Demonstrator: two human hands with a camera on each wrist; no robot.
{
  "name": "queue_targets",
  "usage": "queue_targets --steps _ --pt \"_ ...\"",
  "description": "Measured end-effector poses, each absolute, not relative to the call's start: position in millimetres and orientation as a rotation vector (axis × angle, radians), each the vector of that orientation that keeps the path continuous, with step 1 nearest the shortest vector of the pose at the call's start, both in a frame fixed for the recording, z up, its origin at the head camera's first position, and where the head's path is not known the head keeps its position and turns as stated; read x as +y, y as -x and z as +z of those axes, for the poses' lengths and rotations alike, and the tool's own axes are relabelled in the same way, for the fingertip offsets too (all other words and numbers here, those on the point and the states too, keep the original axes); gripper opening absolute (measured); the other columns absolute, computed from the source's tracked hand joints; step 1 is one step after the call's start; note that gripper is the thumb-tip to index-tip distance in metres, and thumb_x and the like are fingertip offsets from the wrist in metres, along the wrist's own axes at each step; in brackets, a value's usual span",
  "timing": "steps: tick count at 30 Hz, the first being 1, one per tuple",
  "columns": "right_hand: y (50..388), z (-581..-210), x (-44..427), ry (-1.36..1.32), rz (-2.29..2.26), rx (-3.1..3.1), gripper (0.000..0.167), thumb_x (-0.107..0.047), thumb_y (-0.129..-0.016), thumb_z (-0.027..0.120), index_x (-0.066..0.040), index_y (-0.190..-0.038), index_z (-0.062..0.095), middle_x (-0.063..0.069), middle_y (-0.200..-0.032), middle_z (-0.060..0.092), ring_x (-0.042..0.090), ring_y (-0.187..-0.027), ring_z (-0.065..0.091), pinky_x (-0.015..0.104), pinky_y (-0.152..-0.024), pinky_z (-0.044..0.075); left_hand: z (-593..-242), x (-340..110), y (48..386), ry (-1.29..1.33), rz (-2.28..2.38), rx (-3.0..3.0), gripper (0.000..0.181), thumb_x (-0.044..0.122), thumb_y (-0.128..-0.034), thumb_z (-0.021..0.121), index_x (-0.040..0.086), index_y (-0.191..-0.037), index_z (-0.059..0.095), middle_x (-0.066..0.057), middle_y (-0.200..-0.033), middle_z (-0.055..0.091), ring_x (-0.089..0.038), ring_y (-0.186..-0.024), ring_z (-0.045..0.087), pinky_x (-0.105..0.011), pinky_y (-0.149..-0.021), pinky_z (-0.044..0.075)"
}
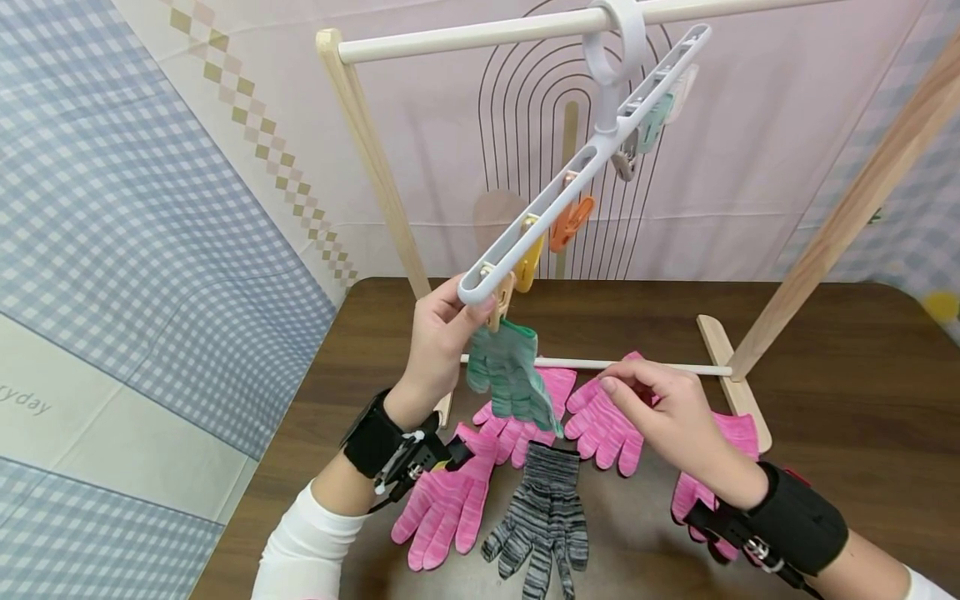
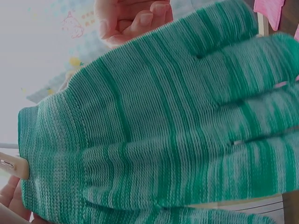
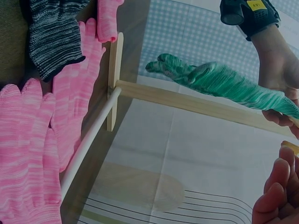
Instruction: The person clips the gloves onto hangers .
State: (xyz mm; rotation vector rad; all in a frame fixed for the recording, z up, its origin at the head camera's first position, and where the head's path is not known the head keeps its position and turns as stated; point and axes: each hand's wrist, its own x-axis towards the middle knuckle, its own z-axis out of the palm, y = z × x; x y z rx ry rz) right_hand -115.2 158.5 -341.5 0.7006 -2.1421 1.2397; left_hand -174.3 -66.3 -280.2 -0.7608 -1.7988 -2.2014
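A green striped knit glove hangs cuff up from the beige clothespin at the near end of a grey clip hanger. At that end, my left hand pinches the clothespin, thumb beside it. The left wrist view shows the clothespin's tip biting the green cuff, with fingers partly hidden behind it. My right hand hovers to the right, fingers loosely curled and holding nothing, above a pink glove. Below lies a black-and-grey knit glove.
The hanger hooks over the top bar of a wooden rack. Yellow and orange clothespins hang from the hanger, with other clips farther along. Several pink gloves lie on the brown table. A white lower bar crosses behind them.
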Motion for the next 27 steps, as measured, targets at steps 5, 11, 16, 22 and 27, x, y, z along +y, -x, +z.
queue_targets --steps 5,11,16,22,27 --pt "115.5 -342.3 159.7 -0.669 1.233 -2.175 0.020 0.010 -0.070 0.063 -0.007 -0.080 0.065 -0.009 -0.059 0.046 -0.001 -0.050 0.035 0.015 -0.044 0.027 -282.5 -68.9 176.9 0.730 -2.197 -1.775 0.075 0.043 -0.0729 0.066 -0.021 -0.107 0.046 0.010 -0.088 0.060 -0.004 -0.076 0.048 -0.018 -0.063 0.040" --pt "114.3 -341.4 160.2 -0.658 1.229 -2.209 0.022 0.008 -0.071 0.063 -0.010 -0.082 0.065 -0.010 -0.059 0.045 -0.001 -0.050 0.034 0.015 -0.044 0.027 -284.3 -71.7 180.2 0.702 -2.211 -1.727 0.054 0.019 -0.0763 0.058 -0.021 -0.110 0.046 0.010 -0.091 0.062 -0.004 -0.082 0.051 -0.018 -0.067 0.041" --pt "113.7 -343.3 160.1 -0.645 1.247 -2.217 0.021 0.008 -0.072 0.063 -0.011 -0.082 0.065 -0.009 -0.060 0.047 -0.001 -0.050 0.036 0.015 -0.044 0.029 -285.5 -73.7 182.2 0.692 -2.210 -1.713 0.058 0.025 -0.0774 0.062 -0.019 -0.112 0.046 0.009 -0.093 0.062 -0.004 -0.084 0.052 -0.018 -0.069 0.041" --pt "112.7 -344.8 159.6 -0.641 1.256 -2.214 0.021 0.008 -0.071 0.063 -0.009 -0.082 0.065 -0.008 -0.063 0.052 -0.001 -0.051 0.039 0.014 -0.046 0.031 -285.5 -75.4 184.6 0.686 -2.208 -1.688 0.070 0.038 -0.0744 0.067 -0.017 -0.113 0.047 0.007 -0.094 0.062 -0.006 -0.088 0.052 -0.021 -0.076 0.042" --pt "112.4 -347.2 160.5 -0.645 1.257 -2.225 0.021 0.007 -0.072 0.064 -0.010 -0.084 0.065 -0.008 -0.064 0.051 0.000 -0.051 0.038 0.015 -0.045 0.030 -283.3 -76.2 185.0 0.659 -2.223 -1.666 0.074 0.041 -0.0723 0.068 -0.017 -0.113 0.048 0.006 -0.097 0.063 -0.007 -0.095 0.053 -0.022 -0.081 0.042"
